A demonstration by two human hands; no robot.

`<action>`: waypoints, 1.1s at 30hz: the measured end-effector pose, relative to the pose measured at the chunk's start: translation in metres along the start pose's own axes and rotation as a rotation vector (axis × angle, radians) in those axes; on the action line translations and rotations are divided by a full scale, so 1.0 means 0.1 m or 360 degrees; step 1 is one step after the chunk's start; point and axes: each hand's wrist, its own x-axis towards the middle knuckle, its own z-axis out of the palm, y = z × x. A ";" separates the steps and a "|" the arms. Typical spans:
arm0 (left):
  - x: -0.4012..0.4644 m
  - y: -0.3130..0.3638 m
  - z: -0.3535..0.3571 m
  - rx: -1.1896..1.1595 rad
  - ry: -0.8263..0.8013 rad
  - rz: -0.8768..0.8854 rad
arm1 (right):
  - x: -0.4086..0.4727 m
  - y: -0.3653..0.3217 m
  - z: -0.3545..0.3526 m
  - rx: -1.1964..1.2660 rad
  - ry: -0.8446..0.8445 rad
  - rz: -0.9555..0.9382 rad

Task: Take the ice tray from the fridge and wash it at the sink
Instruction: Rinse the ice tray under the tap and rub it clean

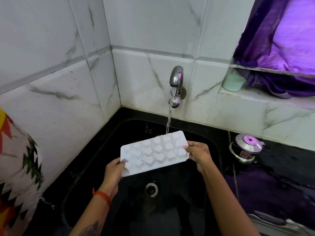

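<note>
Tray [154, 153] held over the sink [211, 142], far edge tipped into the tap [176, 79] stream, probably for rinsing. Gripped at each short end: left hand [115, 169], right hand [198, 154], thumbs on top.

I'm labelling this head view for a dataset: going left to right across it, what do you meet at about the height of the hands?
Patterned cloth → left hand → ice tray → right hand → steel pot with lid.
</note>
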 end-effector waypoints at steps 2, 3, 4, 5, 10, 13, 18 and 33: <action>0.01 -0.01 0.02 0.0041 -0.0012 -0.0019 | 0.00 -0.05 -0.01 0.0023 0.0012 -0.0061; 0.03 -0.01 0.04 0.0057 -0.0015 -0.0028 | -0.01 -0.08 -0.01 0.0039 0.0014 -0.0089; 0.05 -0.02 0.05 0.0072 -0.0013 -0.0041 | -0.02 -0.11 -0.01 0.0054 0.0014 -0.0115; 0.06 -0.03 0.07 0.0084 -0.0015 -0.0056 | -0.02 -0.14 -0.01 0.0068 0.0013 -0.0137; 0.13 -0.06 0.16 0.0165 -0.0062 -0.0101 | -0.11 -0.32 -0.05 0.0193 -0.0005 -0.0225; 0.14 -0.05 0.25 0.0193 -0.0132 -0.0120 | -0.15 -0.39 -0.10 0.0265 0.0018 -0.0258; 0.17 -0.03 0.41 0.0258 -0.0208 -0.0136 | -0.15 -0.42 -0.21 0.0341 0.0108 -0.0283; 0.08 0.09 0.72 0.0341 -0.0394 0.0084 | 0.12 -0.05 -0.61 0.0491 0.0478 -0.0066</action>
